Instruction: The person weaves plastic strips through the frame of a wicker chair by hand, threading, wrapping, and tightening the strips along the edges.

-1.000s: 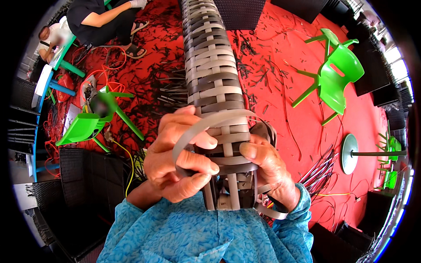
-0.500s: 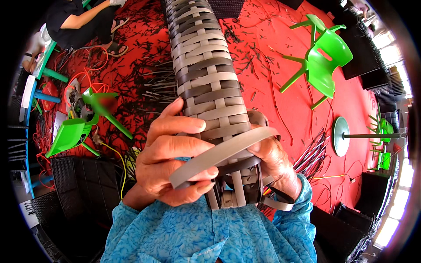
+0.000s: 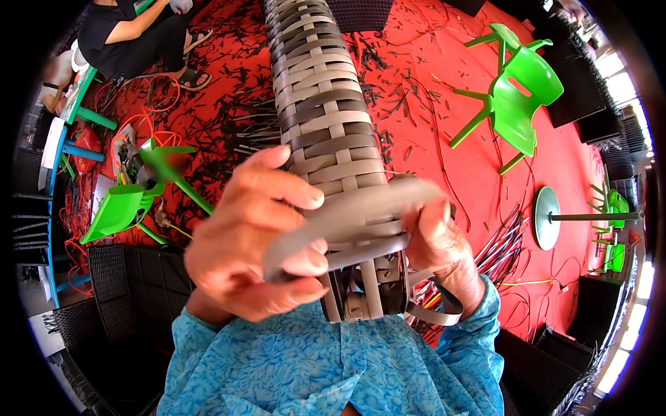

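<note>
A long woven furniture piece (image 3: 338, 128), wrapped in flat grey and brown plastic strips crossed over lengthwise ones, runs from the top centre down toward my chest. At its near end the bare frame and lengthwise strips (image 3: 372, 279) show. A flat grey strip (image 3: 361, 209) arcs across the piece, blurred by motion. My left hand (image 3: 253, 243) has its curled fingers on the strip's left end. On the other side, my right hand (image 3: 442, 232) grips the strip with its thumb by the edge; its other fingers are hidden. A loose strip loop (image 3: 438, 317) hangs below my right wrist.
Green plastic chairs stand at right (image 3: 522, 97) and left (image 3: 128, 208). Strip scraps litter the red floor (image 3: 430, 125). A strip bundle (image 3: 496, 243) lies at right near a round-based stand (image 3: 547, 218). Black woven furniture (image 3: 139, 277) sits lower left. Another person (image 3: 132, 35) sits upper left.
My left hand has moved left, lifting away slightly from the woven piece with the strip's end. The right thumb has shifted up along the edge. The view has shifted a little.
</note>
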A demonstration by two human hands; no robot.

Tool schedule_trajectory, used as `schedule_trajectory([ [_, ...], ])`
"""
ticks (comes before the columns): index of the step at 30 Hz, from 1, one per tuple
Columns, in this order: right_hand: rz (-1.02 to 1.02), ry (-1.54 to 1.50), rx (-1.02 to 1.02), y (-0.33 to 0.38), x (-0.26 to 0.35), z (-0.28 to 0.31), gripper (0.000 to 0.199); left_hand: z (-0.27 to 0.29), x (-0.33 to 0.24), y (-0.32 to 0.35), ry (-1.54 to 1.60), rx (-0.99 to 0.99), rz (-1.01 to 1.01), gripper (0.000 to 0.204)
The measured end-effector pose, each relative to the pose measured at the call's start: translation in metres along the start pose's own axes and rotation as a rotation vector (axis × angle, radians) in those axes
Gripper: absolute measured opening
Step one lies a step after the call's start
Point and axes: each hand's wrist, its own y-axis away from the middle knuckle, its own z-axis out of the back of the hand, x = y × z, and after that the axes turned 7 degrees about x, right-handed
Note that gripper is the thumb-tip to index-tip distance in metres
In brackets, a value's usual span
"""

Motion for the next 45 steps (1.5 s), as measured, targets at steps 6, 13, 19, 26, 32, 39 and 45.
schedule_trajectory([
  [6,-0.094,0.112,0.168,-0.006,0.021,-0.002,0.068,0.002,-0.003,-0.029,0.232,-0.049,0.193,0.026],
  [13,-0.142,0.127,0.155,-0.005,0.021,-0.004,0.065,-0.003,-0.006,-0.035,0.369,-0.065,0.248,0.026],
  [19,-0.121,0.152,0.14,-0.005,0.021,-0.004,0.064,-0.007,-0.008,-0.048,0.398,-0.102,0.307,0.027],
  [26,-0.084,0.221,0.124,0.002,0.024,-0.001,0.054,-0.011,-0.008,-0.05,0.477,-0.082,0.347,0.028],
  [32,-0.159,0.156,0.074,0.0,0.027,-0.011,0.044,-0.002,-0.008,-0.048,0.489,0.058,0.195,0.029],
  [39,-0.042,0.25,0.065,-0.001,0.025,-0.006,0.062,-0.002,-0.002,0.011,0.762,-0.078,0.366,0.023],
  [45,0.453,-0.42,-0.1,-0.001,0.037,0.039,0.053,-0.001,0.005,0.026,0.839,-0.092,0.325,0.02],
])
